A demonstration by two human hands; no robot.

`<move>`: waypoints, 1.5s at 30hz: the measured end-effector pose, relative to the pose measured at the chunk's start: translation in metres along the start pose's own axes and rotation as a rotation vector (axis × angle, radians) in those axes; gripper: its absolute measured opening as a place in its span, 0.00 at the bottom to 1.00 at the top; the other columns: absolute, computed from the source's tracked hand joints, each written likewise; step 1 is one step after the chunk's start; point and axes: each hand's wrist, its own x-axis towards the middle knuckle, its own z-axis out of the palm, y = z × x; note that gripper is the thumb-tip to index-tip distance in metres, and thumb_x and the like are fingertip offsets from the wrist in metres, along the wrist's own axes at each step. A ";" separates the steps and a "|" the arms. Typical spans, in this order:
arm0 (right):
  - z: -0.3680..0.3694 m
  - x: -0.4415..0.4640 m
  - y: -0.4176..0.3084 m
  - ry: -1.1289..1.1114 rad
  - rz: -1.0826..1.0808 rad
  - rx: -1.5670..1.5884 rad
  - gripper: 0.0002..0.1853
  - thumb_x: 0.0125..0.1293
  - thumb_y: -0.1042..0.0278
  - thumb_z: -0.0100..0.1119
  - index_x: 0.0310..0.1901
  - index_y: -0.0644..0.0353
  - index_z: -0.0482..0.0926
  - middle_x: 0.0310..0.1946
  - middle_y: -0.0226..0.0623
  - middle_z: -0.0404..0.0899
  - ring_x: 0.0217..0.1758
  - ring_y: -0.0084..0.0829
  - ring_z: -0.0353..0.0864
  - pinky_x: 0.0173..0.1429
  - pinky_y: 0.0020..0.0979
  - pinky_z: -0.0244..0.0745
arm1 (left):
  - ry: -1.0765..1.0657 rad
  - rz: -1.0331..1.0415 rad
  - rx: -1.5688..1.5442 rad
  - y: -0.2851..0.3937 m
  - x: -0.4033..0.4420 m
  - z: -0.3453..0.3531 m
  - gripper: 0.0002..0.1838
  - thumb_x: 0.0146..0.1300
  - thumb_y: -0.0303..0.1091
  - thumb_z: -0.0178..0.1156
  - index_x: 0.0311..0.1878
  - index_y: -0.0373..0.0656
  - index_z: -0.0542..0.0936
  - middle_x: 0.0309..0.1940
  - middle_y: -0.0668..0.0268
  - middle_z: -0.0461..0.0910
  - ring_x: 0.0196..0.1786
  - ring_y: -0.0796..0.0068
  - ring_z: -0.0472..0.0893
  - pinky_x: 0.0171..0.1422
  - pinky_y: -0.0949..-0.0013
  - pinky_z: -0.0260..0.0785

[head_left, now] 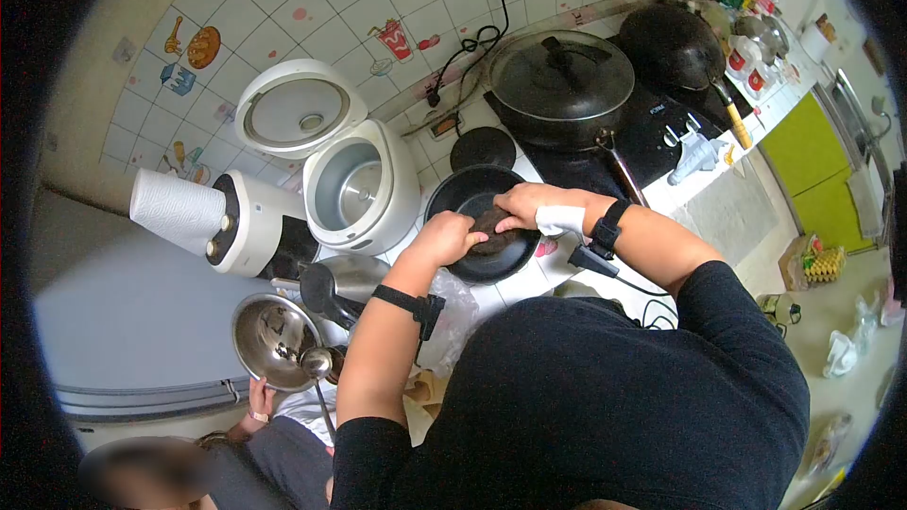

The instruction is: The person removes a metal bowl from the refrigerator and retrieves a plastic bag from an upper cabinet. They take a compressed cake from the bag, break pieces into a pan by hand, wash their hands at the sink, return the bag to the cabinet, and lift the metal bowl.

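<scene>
A black round pan [458, 264] sits on the tiled counter in front of me. Both of my hands are over its opening, gripping a dark brown, rough-looking piece [488, 229] whose kind I cannot make out. My left hand [448, 239] has its fingers closed on the near left side of the piece. On the far right side, my right hand [520, 205] pinches it as well, with the fingertips partly hidden. White wrapping covers part of the right wrist, and each forearm wears a black strap.
An open rice cooker [402, 198] stands left of the pan, near a kettle [354, 279] and paper towel roll [175, 211]. A lidded pan [562, 85] and wok [671, 42] occupy the stove. At lower left, another person's hand [260, 397] holds a metal bowl [248, 335]; a ladle [317, 364] is beside it.
</scene>
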 end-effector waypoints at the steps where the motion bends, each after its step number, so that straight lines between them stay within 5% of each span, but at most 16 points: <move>1: -0.003 0.000 -0.002 0.026 -0.001 -0.007 0.24 0.63 0.45 0.55 0.36 0.64 0.74 0.31 0.54 0.78 0.40 0.55 0.78 0.43 0.47 0.72 | 0.068 0.021 -0.022 -0.003 0.000 0.002 0.23 0.59 0.51 0.59 0.28 0.35 0.79 0.28 0.46 0.79 0.36 0.44 0.78 0.41 0.50 0.71; 11: 0.000 0.003 0.006 0.053 0.076 0.029 0.25 0.61 0.44 0.58 0.33 0.65 0.75 0.27 0.54 0.78 0.35 0.56 0.78 0.40 0.47 0.71 | 0.267 -0.054 0.093 0.003 -0.002 0.020 0.23 0.58 0.51 0.59 0.25 0.37 0.77 0.26 0.51 0.79 0.34 0.49 0.80 0.40 0.52 0.72; 17: 0.003 0.001 0.005 0.013 0.036 0.040 0.25 0.61 0.44 0.57 0.34 0.66 0.76 0.27 0.55 0.78 0.36 0.56 0.79 0.42 0.48 0.73 | 0.215 0.122 0.078 -0.008 -0.002 0.018 0.22 0.58 0.51 0.59 0.25 0.37 0.78 0.26 0.50 0.79 0.34 0.48 0.79 0.41 0.52 0.71; 27: -0.004 -0.001 0.000 0.017 -0.044 -0.013 0.22 0.58 0.49 0.61 0.36 0.66 0.76 0.32 0.54 0.79 0.40 0.54 0.78 0.45 0.46 0.73 | 0.174 0.012 0.002 -0.003 -0.004 0.019 0.21 0.59 0.48 0.60 0.28 0.35 0.78 0.30 0.49 0.79 0.37 0.47 0.79 0.42 0.51 0.70; 32: -0.007 -0.004 0.003 0.169 0.029 0.191 0.18 0.54 0.55 0.66 0.37 0.62 0.79 0.35 0.50 0.79 0.41 0.52 0.78 0.46 0.44 0.73 | 0.460 -0.045 -0.147 -0.004 -0.011 0.018 0.20 0.57 0.49 0.61 0.32 0.37 0.79 0.31 0.51 0.80 0.39 0.49 0.79 0.44 0.52 0.71; 36: -0.002 -0.002 0.005 0.133 -0.075 0.051 0.17 0.54 0.55 0.66 0.35 0.62 0.79 0.34 0.47 0.78 0.42 0.49 0.77 0.48 0.42 0.72 | 0.118 -0.198 -0.103 0.008 -0.014 -0.001 0.18 0.57 0.45 0.63 0.37 0.37 0.81 0.35 0.51 0.81 0.41 0.49 0.79 0.45 0.56 0.72; 38: -0.002 0.000 -0.003 0.072 -0.073 -0.080 0.16 0.53 0.57 0.66 0.34 0.61 0.79 0.34 0.43 0.77 0.44 0.46 0.76 0.50 0.41 0.72 | 0.405 -0.074 -0.175 0.007 -0.014 0.002 0.17 0.56 0.44 0.64 0.40 0.39 0.83 0.35 0.53 0.82 0.41 0.52 0.81 0.46 0.58 0.73; 41: -0.005 -0.001 -0.009 0.065 -0.084 -0.152 0.15 0.52 0.58 0.66 0.34 0.60 0.79 0.36 0.40 0.77 0.46 0.43 0.76 0.50 0.40 0.73 | 0.413 0.145 -0.217 0.002 -0.014 -0.001 0.16 0.56 0.42 0.64 0.41 0.41 0.83 0.36 0.56 0.83 0.41 0.55 0.81 0.48 0.59 0.73; 45: -0.004 0.001 -0.007 0.039 -0.130 -0.223 0.15 0.52 0.59 0.66 0.35 0.60 0.78 0.36 0.39 0.77 0.46 0.42 0.76 0.51 0.39 0.73 | 0.292 0.108 -0.261 0.001 -0.014 -0.004 0.13 0.57 0.41 0.63 0.40 0.42 0.84 0.37 0.57 0.83 0.41 0.56 0.81 0.49 0.60 0.73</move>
